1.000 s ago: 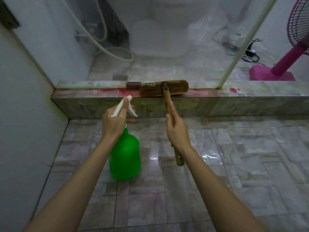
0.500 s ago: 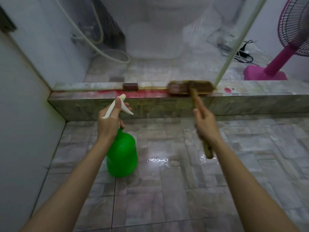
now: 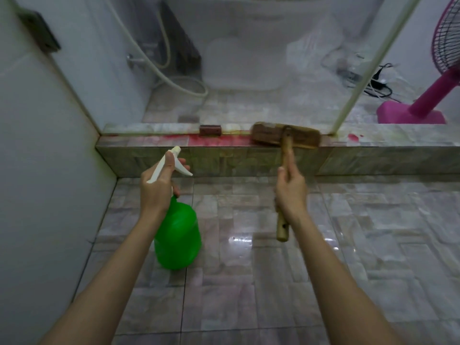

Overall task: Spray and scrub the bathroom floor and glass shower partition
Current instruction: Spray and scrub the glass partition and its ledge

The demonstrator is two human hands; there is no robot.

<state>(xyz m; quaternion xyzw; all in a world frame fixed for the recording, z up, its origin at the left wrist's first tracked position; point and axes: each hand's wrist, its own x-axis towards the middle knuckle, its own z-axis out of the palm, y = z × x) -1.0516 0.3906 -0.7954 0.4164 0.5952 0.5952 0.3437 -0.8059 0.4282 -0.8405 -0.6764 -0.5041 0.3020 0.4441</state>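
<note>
1. I am watching the left hand (image 3: 156,192) gripping the neck of the green bottle (image 3: 178,237), fingers curling round the white trigger, in front of the curb (image 3: 139,158) toward its left end.
2. The bottle is hanging tilted below that hand, over the floor (image 3: 249,282) in front of the curb. I cannot tell whether its base is touching the tiles.
3. The right hand (image 3: 290,192) is clamping round the wooden handle of the brush (image 3: 286,138), forefinger lying along the shaft, in front of the curb near its middle.
4. The brush head is lying on top of the curb, close against the foot of the glass (image 3: 249,58) and just left of the white frame post (image 3: 361,78).
5. A red stain (image 3: 211,141) is running along the curb top from near its left end up to the brush head. A smaller red spot is showing right of the post.
6. A small brown block (image 3: 210,129) is sitting on the curb against the glass, left of the brush.
7. Beyond the curb, behind the glass, a hose (image 3: 174,84) is looping down toward the tiles.
8. A pink fan (image 3: 410,115) is standing beyond the curb's right end, with black cables (image 3: 380,85) lying near it.
9. The two hands are working well apart, each on its own tool.
</note>
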